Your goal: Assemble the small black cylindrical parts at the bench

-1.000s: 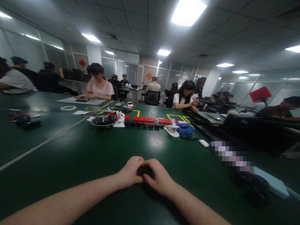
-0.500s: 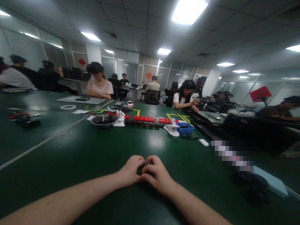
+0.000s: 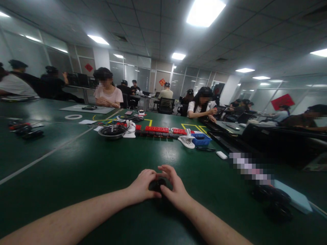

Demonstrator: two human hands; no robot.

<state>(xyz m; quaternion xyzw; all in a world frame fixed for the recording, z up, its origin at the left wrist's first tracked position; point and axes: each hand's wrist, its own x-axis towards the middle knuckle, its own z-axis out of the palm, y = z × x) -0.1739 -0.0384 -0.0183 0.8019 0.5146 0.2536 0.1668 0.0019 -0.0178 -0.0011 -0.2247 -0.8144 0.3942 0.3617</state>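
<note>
Both my hands rest together on the green table (image 3: 84, 166) just in front of me. My left hand (image 3: 142, 185) is curled with its fingers bent round a small black object (image 3: 157, 184) that lies between the two hands. My right hand (image 3: 173, 187) cups the same object from the right, thumb below and fingers arched over it and a little spread. The object is mostly hidden by the fingers; I cannot make out what it is.
Farther up the table stand a dark round bowl (image 3: 112, 131), a row of red blocks (image 3: 157, 129), a white clamp (image 3: 187, 140), a blue tray (image 3: 201, 139) and a small white piece (image 3: 221, 155). Black items (image 3: 274, 200) lie at the right. Other people sit at tables beyond.
My right hand's fingers have lifted and spread a little, so the black object shows between the hands again. Both hands stay in the same spot.
</note>
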